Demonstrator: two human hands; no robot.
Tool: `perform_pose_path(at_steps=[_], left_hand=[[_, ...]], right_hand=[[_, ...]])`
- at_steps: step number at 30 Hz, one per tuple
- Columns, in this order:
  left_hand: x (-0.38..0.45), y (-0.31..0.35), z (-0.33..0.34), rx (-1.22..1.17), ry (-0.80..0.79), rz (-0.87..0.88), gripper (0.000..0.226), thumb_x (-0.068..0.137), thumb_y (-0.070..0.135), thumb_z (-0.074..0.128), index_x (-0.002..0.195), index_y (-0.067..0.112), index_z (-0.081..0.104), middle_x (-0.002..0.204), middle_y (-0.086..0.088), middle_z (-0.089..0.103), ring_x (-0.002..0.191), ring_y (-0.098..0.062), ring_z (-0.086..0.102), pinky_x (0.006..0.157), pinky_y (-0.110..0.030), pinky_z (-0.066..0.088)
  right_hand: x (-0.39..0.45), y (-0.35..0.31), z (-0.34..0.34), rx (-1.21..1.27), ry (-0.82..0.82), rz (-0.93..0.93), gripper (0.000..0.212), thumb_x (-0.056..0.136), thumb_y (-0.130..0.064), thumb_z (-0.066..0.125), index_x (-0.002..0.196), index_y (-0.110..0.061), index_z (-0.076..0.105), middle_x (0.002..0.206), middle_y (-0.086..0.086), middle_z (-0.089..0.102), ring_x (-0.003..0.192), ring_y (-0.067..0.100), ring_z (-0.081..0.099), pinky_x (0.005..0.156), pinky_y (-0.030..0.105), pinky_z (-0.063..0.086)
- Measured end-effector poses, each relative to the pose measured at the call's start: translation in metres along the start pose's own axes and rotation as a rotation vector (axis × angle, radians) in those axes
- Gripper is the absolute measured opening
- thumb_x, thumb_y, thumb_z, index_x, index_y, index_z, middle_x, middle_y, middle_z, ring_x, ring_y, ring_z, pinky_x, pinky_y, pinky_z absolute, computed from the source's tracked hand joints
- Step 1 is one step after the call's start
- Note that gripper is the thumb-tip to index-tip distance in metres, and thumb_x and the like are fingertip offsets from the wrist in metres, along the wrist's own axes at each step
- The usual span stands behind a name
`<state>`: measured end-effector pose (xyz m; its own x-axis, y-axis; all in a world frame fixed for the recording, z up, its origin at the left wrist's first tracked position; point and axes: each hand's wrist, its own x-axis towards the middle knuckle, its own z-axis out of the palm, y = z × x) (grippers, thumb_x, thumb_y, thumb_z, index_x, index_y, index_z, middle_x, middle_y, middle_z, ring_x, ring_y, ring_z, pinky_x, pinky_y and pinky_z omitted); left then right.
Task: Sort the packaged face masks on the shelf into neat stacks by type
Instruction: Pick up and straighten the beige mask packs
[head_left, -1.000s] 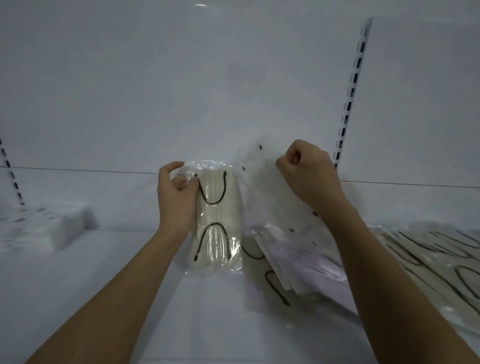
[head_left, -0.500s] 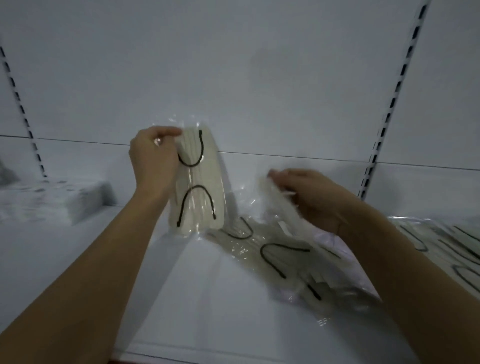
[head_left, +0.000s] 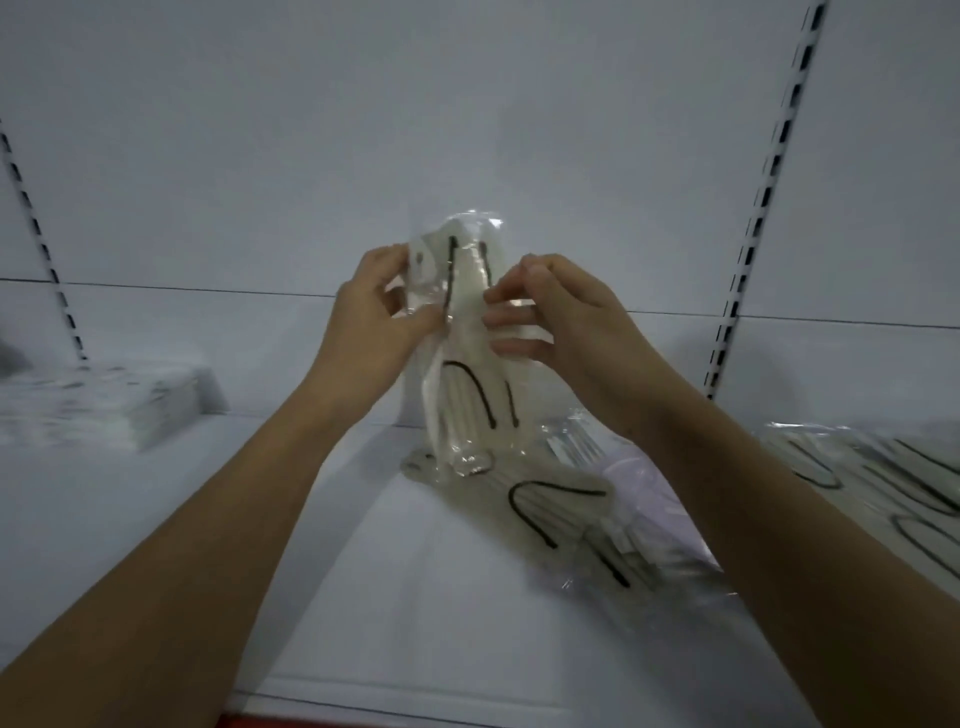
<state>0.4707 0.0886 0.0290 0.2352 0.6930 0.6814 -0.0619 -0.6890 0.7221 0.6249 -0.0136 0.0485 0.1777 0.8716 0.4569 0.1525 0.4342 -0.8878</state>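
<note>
Clear plastic film wraps the mask packet (head_left: 464, 347) that both hands hold upright at the centre of the view, its lower edge resting on the white shelf (head_left: 363, 597). The left hand (head_left: 370, 328) pinches the film at the packet's 9 o'clock side, and the right hand (head_left: 558, 317) pinches it at 3 o'clock with curled fingers, so each grip is closed on the packet. I judge the packet stands on end so that the cream masks with black ear loops inside can be squared and its type checked before it goes to a stack. Below it, toward 5 o'clock, loose packets (head_left: 561, 514) of the same cream kind lie overlapped and not yet sorted, and at 3 o'clock near the frame edge more packets (head_left: 893, 478) lie spread flat. At 9 o'clock a neat white pile (head_left: 109, 402) sits well apart from the hands, probably a finished stack of another type, though it is too blurred to be sure. No brand, label or writing can be read on any packet.
</note>
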Motion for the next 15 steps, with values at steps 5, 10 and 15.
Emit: perform_pose_path(at_steps=[5,10,15], left_hand=[[0.011,-0.007,-0.017,-0.037,0.323,-0.097,0.058,0.096,0.005,0.052,0.146,0.029,0.037,0.119,0.0,0.059,0.089,-0.003,0.063,0.079,-0.025,0.057],[0.006,-0.011,-0.022,0.08,0.343,-0.092,0.071,0.098,0.009,0.046,0.152,0.043,0.016,0.121,-0.006,0.052,0.066,0.007,0.055,0.075,-0.02,0.047],[0.005,-0.008,-0.016,0.085,0.194,-0.135,0.096,0.087,-0.006,0.052,0.155,0.042,0.004,0.129,0.009,0.046,0.083,0.014,0.056,0.075,-0.021,0.054]], right_hand=[[0.017,0.006,0.001,-0.801,-0.08,0.293,0.021,0.097,-0.013,0.056,0.101,0.005,0.064,0.095,0.02,0.072,0.076,0.029,0.069,0.072,0.04,0.06],[-0.008,0.038,0.009,-1.205,-0.351,0.448,0.07,0.081,-0.046,0.077,0.129,-0.002,0.053,0.128,0.01,0.061,0.116,0.029,0.059,0.093,0.034,0.047],[0.003,0.038,-0.015,-0.999,-0.203,0.412,0.033,0.082,-0.029,0.078,0.087,0.003,0.069,0.074,0.007,0.059,0.068,0.018,0.055,0.06,0.026,0.04]])
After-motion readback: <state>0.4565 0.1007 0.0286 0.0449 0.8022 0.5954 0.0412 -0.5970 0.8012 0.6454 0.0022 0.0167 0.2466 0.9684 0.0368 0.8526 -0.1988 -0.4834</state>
